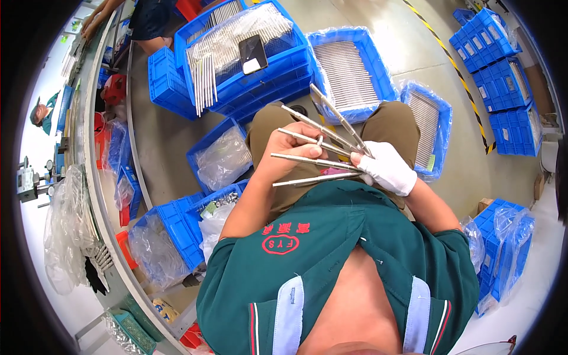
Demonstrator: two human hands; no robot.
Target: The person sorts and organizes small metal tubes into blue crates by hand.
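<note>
We cannot see the lower legs or feet; the knees are cut off behind the blue crates ahead of the fingers. The green shirt (331, 248) fills the lower frame and hides the lap. The contents of most crates are blurred by clear plastic liners, so their pieces cannot be counted.

Beyond the fingers we count three nearer crates holding rows of thin metal pieces: a stacked crate (248, 59) to the far left, a second crate (349, 71) straight ahead, and a third crate (429, 127) to the right. A dark flat card (253, 53) lies on the stacked one. Left of the fingers stand two more lined crates (219, 157), and further stacks (497, 59) lie well apart to the far right. A curved worktop (94, 177) runs along the far left, where another person's arm (97, 18) reaches in.

We count five long metal rods (319, 145), fanned out between the two hands above the lap. The right hand (387, 168), in a white glove, is closed around the gathered ends of the rods. The left hand (296, 145), bare, has its fingers curled about the spread part of the fan, thumb resting on a rod; how firmly it grips we cannot tell.
</note>
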